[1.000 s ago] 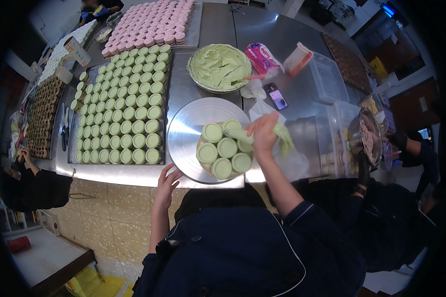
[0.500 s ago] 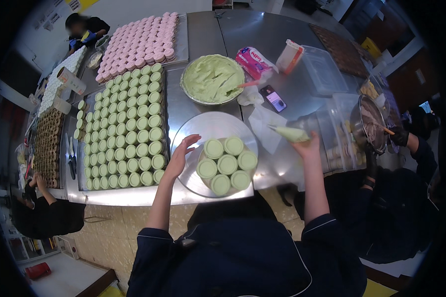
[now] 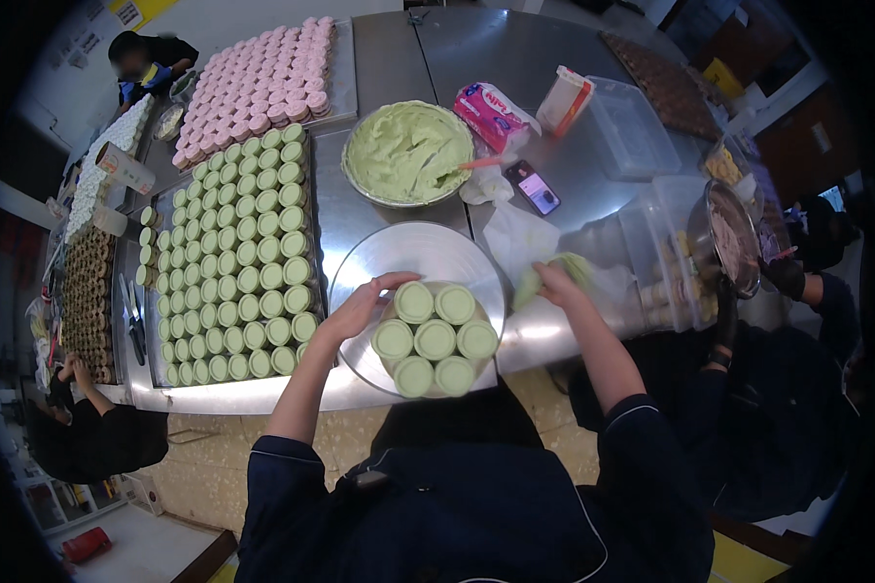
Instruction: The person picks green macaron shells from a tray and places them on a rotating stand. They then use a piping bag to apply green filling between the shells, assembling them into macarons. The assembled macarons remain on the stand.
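Observation:
Several round cakes topped with pale green cream (image 3: 435, 341) stand in a ring around a middle one, on a round board on the silver turntable (image 3: 360, 262). At their far left side is my left hand (image 3: 363, 303), fingers stretched out, the tips at or very near the edge of one cake. My right hand (image 3: 557, 286), to the right of the turntable, is closed around a piping bag (image 3: 576, 265) of green cream, which is somewhat blurred. Beyond the turntable a steel bowl (image 3: 405, 200) holds green cream and a spatula with a red handle (image 3: 486, 162).
Left of me lies a tray of green-topped cakes (image 3: 228, 277), with pink-topped cakes (image 3: 253, 87) behind it. Knives (image 3: 136, 330) lie farther left. A phone (image 3: 533, 188), paper, a pink packet (image 3: 496, 117) and plastic tubs (image 3: 632, 131) are right. Co-workers stand at both sides; one holds a bowl (image 3: 732, 238).
My right hand has come left toward the turntable with the piping bag, turning it. My left hand has moved down to the cakes, which have rotated with the turntable.

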### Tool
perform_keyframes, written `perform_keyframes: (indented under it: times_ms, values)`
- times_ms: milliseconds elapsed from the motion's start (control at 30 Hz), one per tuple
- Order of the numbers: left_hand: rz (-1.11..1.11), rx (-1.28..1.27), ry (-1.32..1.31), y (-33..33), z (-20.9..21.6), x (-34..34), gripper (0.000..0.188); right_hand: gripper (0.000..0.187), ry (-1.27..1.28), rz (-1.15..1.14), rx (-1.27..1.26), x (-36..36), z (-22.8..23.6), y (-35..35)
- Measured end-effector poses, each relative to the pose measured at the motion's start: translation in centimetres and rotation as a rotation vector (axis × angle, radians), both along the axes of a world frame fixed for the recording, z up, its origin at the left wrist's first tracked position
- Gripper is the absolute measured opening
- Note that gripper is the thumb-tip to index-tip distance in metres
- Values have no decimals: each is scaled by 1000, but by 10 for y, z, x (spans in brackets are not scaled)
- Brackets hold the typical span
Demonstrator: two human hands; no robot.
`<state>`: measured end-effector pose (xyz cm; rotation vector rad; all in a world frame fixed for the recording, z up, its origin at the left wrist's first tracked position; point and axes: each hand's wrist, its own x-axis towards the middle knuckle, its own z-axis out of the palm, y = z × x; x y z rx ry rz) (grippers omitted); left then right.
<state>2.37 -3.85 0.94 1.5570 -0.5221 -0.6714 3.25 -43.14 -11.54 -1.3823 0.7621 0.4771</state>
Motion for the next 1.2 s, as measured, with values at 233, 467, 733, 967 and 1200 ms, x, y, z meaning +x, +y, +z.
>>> perform_keyframes:
  times_ms: [233,467,733,967,1200]
  values:
    - [-84,5,-9,-1,3,12,79,54,-38,-61,-443,-20,-3,15]
    - [-37,16,83,2,-16,12,88,35,-176,-171,-318,-77,32,5]
    - [424,-139,122,25,-50,-29,60,40,-608,316,-371,-121,87,50]
    - [769,150,174,16,-55,-155,31,60,-651,526,-252,-149,100,117]
    - [780,35,258,1,-51,-149,42,59,-588,542,-56,-126,87,123]
